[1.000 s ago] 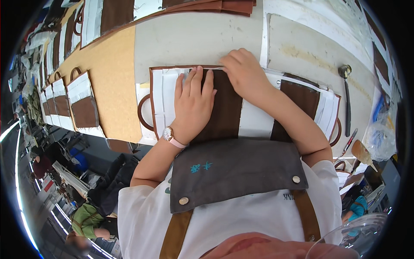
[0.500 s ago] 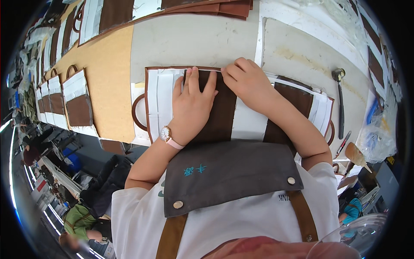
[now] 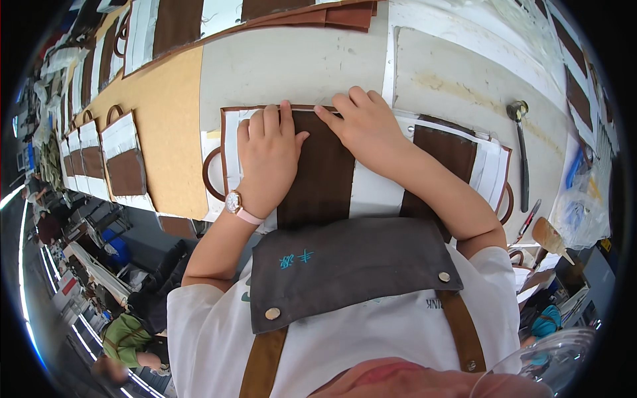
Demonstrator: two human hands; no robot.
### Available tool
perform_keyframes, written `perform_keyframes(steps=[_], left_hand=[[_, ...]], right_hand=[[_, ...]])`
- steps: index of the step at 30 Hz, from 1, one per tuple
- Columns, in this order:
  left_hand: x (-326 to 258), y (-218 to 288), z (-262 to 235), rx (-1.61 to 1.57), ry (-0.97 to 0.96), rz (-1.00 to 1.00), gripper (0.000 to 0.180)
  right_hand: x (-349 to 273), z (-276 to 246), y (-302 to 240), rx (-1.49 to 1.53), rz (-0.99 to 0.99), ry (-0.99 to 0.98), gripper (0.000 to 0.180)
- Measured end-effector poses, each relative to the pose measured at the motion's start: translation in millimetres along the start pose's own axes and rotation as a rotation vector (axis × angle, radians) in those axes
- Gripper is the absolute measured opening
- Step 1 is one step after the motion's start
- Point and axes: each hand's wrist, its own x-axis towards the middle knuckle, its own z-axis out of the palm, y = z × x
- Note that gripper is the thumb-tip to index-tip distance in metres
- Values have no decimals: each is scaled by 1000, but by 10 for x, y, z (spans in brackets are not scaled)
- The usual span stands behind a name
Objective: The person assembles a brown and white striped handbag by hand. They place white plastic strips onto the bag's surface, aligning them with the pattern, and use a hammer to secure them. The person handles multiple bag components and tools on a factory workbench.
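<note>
A brown-and-white striped bag piece (image 3: 320, 169) with brown edging lies on the worktable, a looped handle at either end. My left hand (image 3: 269, 142) rests flat on its left part, fingers stretched to the far edge, over a white strip and the brown stripe beside it. At that same far edge, my right hand (image 3: 365, 126) has its thumb stretched left along the trim. The other fingers of this hand are bent, apart from the thumb, and reach past the edge. Both forearms lie over the piece, and a dark grey apron flap (image 3: 352, 265) hides its near side.
A hammer (image 3: 521, 152) and a red-and-black pen-like tool (image 3: 529, 221) lie at the right, near a clear plastic bag (image 3: 584, 212). Smaller brown-and-white pieces with handles (image 3: 124, 156) line the left side of a tan board (image 3: 169, 142). More striped panels (image 3: 179, 26) are stacked at the far left.
Both hands have shifted left along the far edge. The right hand's fingers have loosened from a closed bend, its thumb now pointing left. The bag piece stays nearly in place.
</note>
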Motion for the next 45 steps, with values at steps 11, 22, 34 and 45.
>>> perform_keyframes(steps=[11,22,34,45], left_hand=[[-67,459,167,-295,32,66,58],[-32,505,166,-243,97,50,53],[21,595,173,-82,126,2,54],[-147,348,233,-47,174,-97,60]], right_hand=[[-152,-12,175,507,403,119,13],[-216,-89,49,12,-12,56,18],[-330,36,43,-129,-105,189,26],[-270,116,174,140,39,187,20]])
